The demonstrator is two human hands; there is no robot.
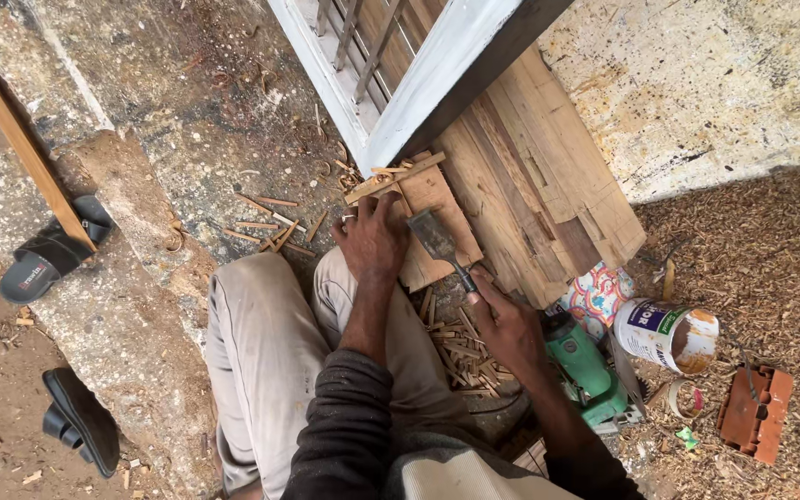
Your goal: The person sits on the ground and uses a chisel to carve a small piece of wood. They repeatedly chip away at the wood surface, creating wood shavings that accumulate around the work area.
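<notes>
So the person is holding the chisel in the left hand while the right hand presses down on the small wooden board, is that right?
Not quite: the hands are swapped. In the head view, the right hand holds the chisel, and the left hand presses down on the small wooden board. The rest stands.

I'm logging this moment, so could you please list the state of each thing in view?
left hand: pressed flat on wood piece
right hand: gripping chisel, blade on the wood
white can: lying on its side
sandals: off, apart
</notes>
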